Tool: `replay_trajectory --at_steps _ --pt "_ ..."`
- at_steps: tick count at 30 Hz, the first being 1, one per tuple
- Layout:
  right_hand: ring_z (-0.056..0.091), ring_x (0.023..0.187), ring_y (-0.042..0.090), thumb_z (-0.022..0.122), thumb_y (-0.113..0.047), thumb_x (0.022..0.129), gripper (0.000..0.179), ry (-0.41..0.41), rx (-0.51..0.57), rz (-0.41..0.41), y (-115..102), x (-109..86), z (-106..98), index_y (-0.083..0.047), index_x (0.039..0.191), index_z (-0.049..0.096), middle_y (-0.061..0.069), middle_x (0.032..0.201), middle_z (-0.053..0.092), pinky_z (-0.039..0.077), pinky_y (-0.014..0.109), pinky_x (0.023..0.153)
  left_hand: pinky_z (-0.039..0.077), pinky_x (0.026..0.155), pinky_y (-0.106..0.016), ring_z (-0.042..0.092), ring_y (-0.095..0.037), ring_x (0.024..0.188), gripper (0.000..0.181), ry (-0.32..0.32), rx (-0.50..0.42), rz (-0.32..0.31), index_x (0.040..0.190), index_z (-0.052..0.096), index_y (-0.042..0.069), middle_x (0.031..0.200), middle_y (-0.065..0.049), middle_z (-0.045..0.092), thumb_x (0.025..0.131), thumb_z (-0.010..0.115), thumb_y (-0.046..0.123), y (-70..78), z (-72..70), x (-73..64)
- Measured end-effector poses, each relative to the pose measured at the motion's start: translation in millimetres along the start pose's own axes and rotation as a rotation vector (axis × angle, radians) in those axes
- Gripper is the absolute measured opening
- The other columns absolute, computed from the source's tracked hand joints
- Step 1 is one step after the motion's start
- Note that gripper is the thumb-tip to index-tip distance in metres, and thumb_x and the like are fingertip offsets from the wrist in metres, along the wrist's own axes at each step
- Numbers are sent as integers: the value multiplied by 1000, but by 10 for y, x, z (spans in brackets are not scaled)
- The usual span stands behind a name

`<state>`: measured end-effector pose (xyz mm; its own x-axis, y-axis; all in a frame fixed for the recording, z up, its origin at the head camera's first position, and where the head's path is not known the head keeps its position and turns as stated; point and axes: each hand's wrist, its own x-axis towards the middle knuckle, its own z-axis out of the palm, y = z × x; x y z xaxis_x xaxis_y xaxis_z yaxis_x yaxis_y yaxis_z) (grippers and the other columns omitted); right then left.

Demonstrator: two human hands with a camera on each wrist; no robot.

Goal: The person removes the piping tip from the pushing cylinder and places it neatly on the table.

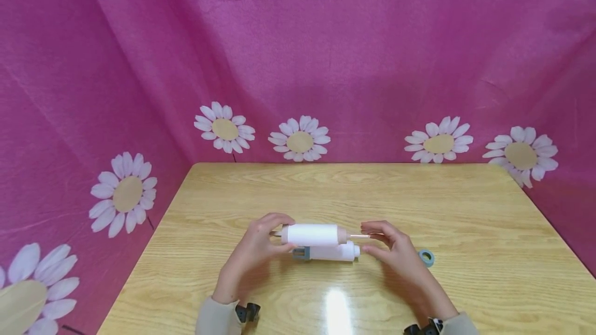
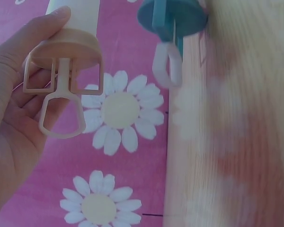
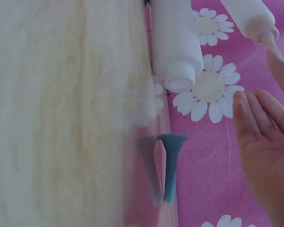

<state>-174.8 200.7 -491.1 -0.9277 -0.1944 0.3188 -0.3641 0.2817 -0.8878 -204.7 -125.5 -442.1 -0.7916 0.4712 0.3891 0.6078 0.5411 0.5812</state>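
My left hand (image 1: pixel 253 242) grips the back end of a white tube with beige ends (image 1: pixel 312 234), resembling a dough or icing press, and holds it level over the table. In the left wrist view its beige cap (image 2: pixel 66 47) carries two square finger loops and a pale pull ring (image 2: pixel 61 135). My right hand (image 1: pixel 393 247) is at the slim beige tip (image 3: pixel 269 39), one finger right at its end, the other fingers extended. Just below lies a second white press (image 1: pixel 331 253) with a teal cap (image 2: pixel 173 21) and white pull ring (image 2: pixel 161 66).
A teal ring (image 1: pixel 426 258) lies on the wooden table (image 1: pixel 372 195) to the right of my right hand. Pink cloth (image 1: pixel 354 66) with daisy prints hangs behind the table and along its sides. Light glares off the tabletop in front.
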Motion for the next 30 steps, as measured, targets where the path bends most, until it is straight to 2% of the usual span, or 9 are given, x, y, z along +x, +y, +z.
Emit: replay_trajectory --at_steps 4,7,13,17,20,25,30 --pt "59 111 -4 73 -4 85 43 -43 57 -3 -25 -30 18 1 125 59 6 124 62 47 9 99 61 82 -27 66 -20 107 40 3 -6 36 108 69 11 115 -5 70 72 86 17 44 55 -20" --pt "59 112 -2 73 0 83 45 -64 85 -43 -30 -50 39 3 126 57 5 123 62 48 12 98 60 85 -30 67 -19 106 40 3 2 54 107 69 10 113 -5 71 72 87 17 82 95 -46" --pt "60 112 2 70 8 82 46 -83 132 -133 -60 -93 67 9 126 55 -9 121 63 52 16 96 57 92 -34 65 -15 108 39 -13 -13 10 106 70 14 112 0 71 71 87 18 177 149 -107" --pt "62 111 3 70 10 82 44 -91 138 -159 -85 -142 76 8 124 56 -2 120 64 53 18 94 57 89 -29 65 -13 105 37 -15 -45 14 105 70 15 111 1 71 72 87 17 229 181 -144" --pt "63 108 1 71 6 83 41 -92 111 -130 -108 -199 82 4 122 59 -1 119 65 54 17 92 58 88 -27 66 -15 105 39 -13 -30 46 107 70 13 112 -1 71 72 86 17 253 209 -172" --pt "63 102 -4 74 -5 84 35 -72 14 -36 -143 -290 89 -9 118 65 -15 113 66 55 18 84 58 90 -29 67 -16 106 42 -15 -9 67 109 70 10 113 -3 71 72 86 16 286 239 -212" --pt "63 99 -5 75 -7 84 31 -39 -52 -25 -167 -340 107 -12 114 67 -18 111 67 54 19 81 60 87 -32 67 -18 106 40 -12 -17 79 108 69 10 113 -5 72 72 86 14 319 252 -229"
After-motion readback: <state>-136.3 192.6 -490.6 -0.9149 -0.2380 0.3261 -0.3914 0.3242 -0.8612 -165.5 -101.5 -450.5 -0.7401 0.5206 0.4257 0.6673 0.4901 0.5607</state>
